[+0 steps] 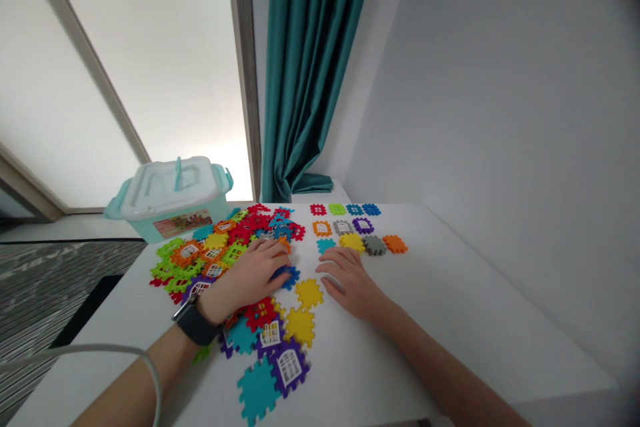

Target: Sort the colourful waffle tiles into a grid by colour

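My left hand (260, 270) lies over a heap of interlocking plastic building tiles (233, 253), fingers apart. Its fingertips reach a blue tile (291, 277) and an orange one (285, 244); I cannot tell whether they press on them. On the bare table just below a sorted group of tiles, my right hand (349, 278) rests with its fingers spread, holding nothing visible. Just beyond its fingers are a light blue tile (326, 245) and a yellow tile (352, 242), the latter partly covered. Another yellow tile (309, 293) lies between the hands.
Rows of tiles include a grey tile (374, 245), an orange tile (395, 244) and a purple window tile (363, 225). Nearer are a purple window tile (289, 365) and a large turquoise tile (259, 389). A lidded box (173, 197) stands back left; a pale cable (100, 348) crosses lower left.
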Tool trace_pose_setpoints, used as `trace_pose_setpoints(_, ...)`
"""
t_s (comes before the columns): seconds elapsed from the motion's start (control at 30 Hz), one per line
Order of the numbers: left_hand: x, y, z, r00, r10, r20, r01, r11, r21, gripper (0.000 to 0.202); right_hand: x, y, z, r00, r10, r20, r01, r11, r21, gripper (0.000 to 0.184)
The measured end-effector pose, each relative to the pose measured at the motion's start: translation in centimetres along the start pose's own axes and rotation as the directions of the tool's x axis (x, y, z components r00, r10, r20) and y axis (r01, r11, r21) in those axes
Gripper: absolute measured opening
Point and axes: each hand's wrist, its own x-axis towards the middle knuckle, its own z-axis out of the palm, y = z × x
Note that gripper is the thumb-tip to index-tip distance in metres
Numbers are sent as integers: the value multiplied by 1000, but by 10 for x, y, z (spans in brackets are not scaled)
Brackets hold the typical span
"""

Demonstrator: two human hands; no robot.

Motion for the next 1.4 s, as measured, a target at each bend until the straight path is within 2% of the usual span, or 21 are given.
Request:
trace_pose_setpoints(0.3, -18, -20, 5, 986, -117, -120, 118, 993, 3, 18, 37, -40, 16, 993, 30, 115, -41, 995, 91, 14)
trace_pose_setpoints(0.4, -22, -22, 5, 982, -116, -146, 117, 993, 1, 18, 50, -45, 16, 989, 26, 147, -39, 996, 86, 12)
trace_pose_setpoints(0.53, -23, -21, 5, 985, -109, -130, 113, 993, 22, 17, 61, -43, 18, 981, 48, 189, -63, 995, 72, 12)
trace_pose_setpoints(0.8, -23, -17, 7, 987, -122, -100, 124, 992, 18, 17, 45, -40, 27, 976, 132, 173, -167, 963, 210, 21)
trace_pose_setpoints(1.0, -22, -16, 7, 986, -136, -94, 135, 991, -13, 16, 38, -45, 29, 966, 191, 176, -228, 947, 227, 35)
trace_pose_setpoints(1.13, -23, -16, 8, 986, -135, -98, 133, 991, -31, 16, 39, -45, 33, 965, 181, 189, -220, 953, 209, 47)
trace_pose_setpoints(1.4, -23, -15, 5, 987, -143, -77, 139, 989, -56, 19, 38, -39, 37, 979, 150, 141, -179, 958, 225, 44)
